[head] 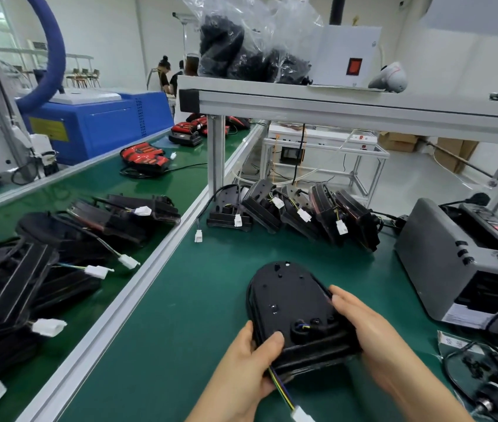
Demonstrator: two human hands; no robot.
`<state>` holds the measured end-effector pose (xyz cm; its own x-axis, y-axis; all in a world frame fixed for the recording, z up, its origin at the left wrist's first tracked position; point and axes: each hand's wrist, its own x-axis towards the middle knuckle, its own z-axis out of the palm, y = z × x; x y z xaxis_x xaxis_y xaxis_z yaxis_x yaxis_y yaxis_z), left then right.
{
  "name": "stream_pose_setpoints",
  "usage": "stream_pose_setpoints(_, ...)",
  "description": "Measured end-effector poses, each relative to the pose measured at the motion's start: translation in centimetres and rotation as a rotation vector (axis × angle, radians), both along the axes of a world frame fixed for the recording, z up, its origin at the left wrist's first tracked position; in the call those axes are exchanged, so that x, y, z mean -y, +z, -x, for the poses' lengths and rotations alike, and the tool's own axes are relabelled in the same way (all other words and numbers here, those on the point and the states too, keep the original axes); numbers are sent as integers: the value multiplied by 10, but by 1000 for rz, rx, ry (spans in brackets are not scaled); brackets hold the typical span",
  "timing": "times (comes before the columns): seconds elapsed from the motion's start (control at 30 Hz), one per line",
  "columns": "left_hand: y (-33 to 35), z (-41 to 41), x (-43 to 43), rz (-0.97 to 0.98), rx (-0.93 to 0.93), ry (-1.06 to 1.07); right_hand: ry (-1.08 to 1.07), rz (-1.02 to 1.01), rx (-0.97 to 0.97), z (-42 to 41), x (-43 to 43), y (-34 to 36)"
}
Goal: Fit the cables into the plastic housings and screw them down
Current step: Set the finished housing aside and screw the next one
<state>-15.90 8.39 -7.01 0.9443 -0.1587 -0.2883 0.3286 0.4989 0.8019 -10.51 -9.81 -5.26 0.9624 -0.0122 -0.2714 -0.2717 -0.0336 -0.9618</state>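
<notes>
**Desk:** Assembly bench, near centre. You hold one black plastic housing (290, 303) in both hands over the green mat (196, 315), with its flat back facing up.

**Floor:** Your left hand (247, 367) grips the near left corner. The thumb presses on top and the fingers are curled underneath. Your right hand (363, 327) wraps the right edge, with the fingers bent over the rim. Neither hand holds anything else.

**Desk:** I cannot tell whether the far end of the housing touches the mat.

**Floor:** The cable (281, 388) leaves the housing's near edge between your hands. Its coloured wires run toward you and end in a white connector (302, 417) at the bottom of the view.

**Desk:** Farther back on your bench, a row of housings (296, 211) leans one against the next, each trailing a white plug. To their right sits a grey machine (460, 263).

**Floor:** On your left, past the aluminium rail (150, 284), a heap of black housings (58, 239) lies on the conveyor. Red lamp units (145, 156) lie farther along it, with a blue cabinet (98, 123) beyond them.

**Desk:** On the shelf above the row are a clear bag of black parts (250, 47) and a white box with a red switch (348, 56).

**Floor:** At your near right lies a cabled tool (491, 388), too blurred to name.
</notes>
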Motion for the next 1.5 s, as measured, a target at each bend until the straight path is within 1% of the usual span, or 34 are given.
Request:
stream_pose_setpoints(0.07,0,-2,-1,-11,11,40,42,-6,18,0,2,-2)
stream_pose_setpoints(0.1,0,-3,-1,-6,17,53,53,26,41,1,2,-3)
stream_pose_setpoints(0.17,-1,-5,-4,5,27,73,55,164,116,2,3,-6)
stream_pose_setpoints(0.23,-1,-9,-8,-10,44,95,9,285,183,3,5,-11)
stream_pose_setpoints(0.37,12,-31,-24,-89,134,198,-68,402,281,3,9,-25)
stream_pose_setpoints(0.53,50,-85,-60,-146,206,453,-71,475,351,1,11,-33)
stream_pose_setpoints(0.7,83,-145,-116,-214,221,754,-68,542,428,-2,11,-40)
stream_pose_setpoints(0.8,94,-175,-156,-302,162,919,-78,564,463,-2,10,-41)
stream_pose_setpoints(0.87,95,-192,-183,-378,82,976,-90,569,486,-1,9,-40)
stream_pose_setpoints(0.97,93,-205,-213,-498,-65,1005,-99,561,516,0,6,-37)
stream_pose_setpoints(1.03,93,-210,-227,-498,-129,1024,-108,552,531,0,4,-35)
stream_pose_setpoints(1.1,91,-213,-239,-457,-174,1024,-117,551,548,1,1,-33)
stream_pose_setpoints(1.23,90,-211,-251,-550,-118,978,-123,563,565,3,0,-33)
stream_pose_setpoints(1.37,100,-206,-255,-451,-164,944,-145,575,585,3,0,-35)
stream_pose_setpoints(1.4,102,-206,-256,-463,-160,927,-144,580,589,2,0,-36)
stream_pose_setpoints(1.47,102,-206,-260,-564,-159,868,-135,584,596,1,1,-37)
stream_pose_setpoints(1.5,101,-205,-261,-649,-171,841,-129,583,598,0,2,-38)
